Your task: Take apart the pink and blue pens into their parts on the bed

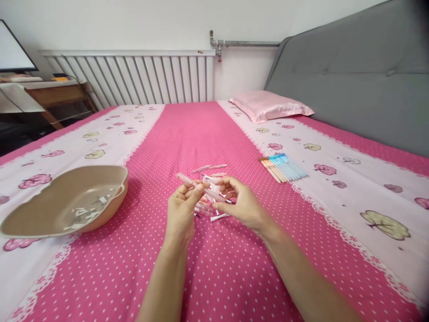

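Between both hands a pale pink pen (187, 180) is held slantwise above the bed. My left hand (184, 203) pinches it near the middle with thumb and fingers. At its lower right end, my right hand (243, 203) has its thumb and fingers closed around the pen. Below the hands lies a loose pile of pink and white pen parts (204, 208), partly covered by the fingers. A few pink pens (217, 167) rest just beyond the hands. Off to the right, a neat row of blue and peach pens (284, 167) lies side by side.
A tan plastic basin (122, 172) with small white and grey pieces inside stands at left. The pink dotted bedspread (191, 129) spreads underneath. A pink pillow (270, 105) lies at the far right by the grey headboard (351, 67). A white radiator (134, 76) lines the wall.
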{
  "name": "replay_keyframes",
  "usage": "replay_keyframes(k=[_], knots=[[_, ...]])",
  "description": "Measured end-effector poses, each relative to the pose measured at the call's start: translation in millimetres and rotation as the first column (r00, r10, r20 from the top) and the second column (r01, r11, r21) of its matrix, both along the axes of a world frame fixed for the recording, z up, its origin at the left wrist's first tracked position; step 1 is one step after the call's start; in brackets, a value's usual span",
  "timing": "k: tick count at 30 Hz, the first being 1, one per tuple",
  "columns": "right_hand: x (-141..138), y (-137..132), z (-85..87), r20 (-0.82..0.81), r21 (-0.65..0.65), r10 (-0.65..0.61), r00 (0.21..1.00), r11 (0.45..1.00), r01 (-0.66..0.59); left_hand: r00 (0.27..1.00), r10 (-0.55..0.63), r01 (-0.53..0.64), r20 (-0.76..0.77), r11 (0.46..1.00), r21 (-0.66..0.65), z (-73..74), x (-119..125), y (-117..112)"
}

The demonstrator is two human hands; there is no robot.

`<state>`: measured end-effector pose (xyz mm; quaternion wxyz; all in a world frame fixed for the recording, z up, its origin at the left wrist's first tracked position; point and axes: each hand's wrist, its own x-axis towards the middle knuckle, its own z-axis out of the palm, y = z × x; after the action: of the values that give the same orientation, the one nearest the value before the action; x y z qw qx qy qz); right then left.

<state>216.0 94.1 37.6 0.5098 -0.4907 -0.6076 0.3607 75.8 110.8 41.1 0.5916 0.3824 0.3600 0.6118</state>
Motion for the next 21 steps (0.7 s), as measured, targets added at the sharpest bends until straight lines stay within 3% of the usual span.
replay_keyframes(k=[4, 7, 12, 15, 21], knots=[[0.2, -3.2, 6.4, -0.036, -0.118, 0.260, 0.965, 0.958, -0.263, 1.000, -0.028, 0.028, -0.003, 1.000, 0.010, 0.5, 0.1, -0.9], [0.0, -3.1, 8.1, -0.049, -0.164, 0.313, 0.948, 0.934, -0.317, 1.000, -0.020, 0.020, -0.016, 1.000, 0.006, 1.2, 0.8, -1.1], [-0.6, -0.8, 4.0, 0.017, -0.044, 0.072, 0.997, 0.996, -0.072, 1.000, -0.004, 0.004, -0.027, 1.000, 0.003, 0.4, 3.0, -1.6], [-1.9, -1.5, 2.1, 0.053, 0.001, -0.116, 0.992, 0.993, 0.116, 0.998, 0.015, -0.016, -0.068, 1.000, -0.010, -2.0, 3.8, -1.4], [-3.2, -3.5, 1.4, 0.099, 0.157, -0.191, 0.977, 0.972, 0.174, 0.991, 0.096, -0.100, -0.095, 0.994, -0.034, -6.3, 4.8, 0.5]])
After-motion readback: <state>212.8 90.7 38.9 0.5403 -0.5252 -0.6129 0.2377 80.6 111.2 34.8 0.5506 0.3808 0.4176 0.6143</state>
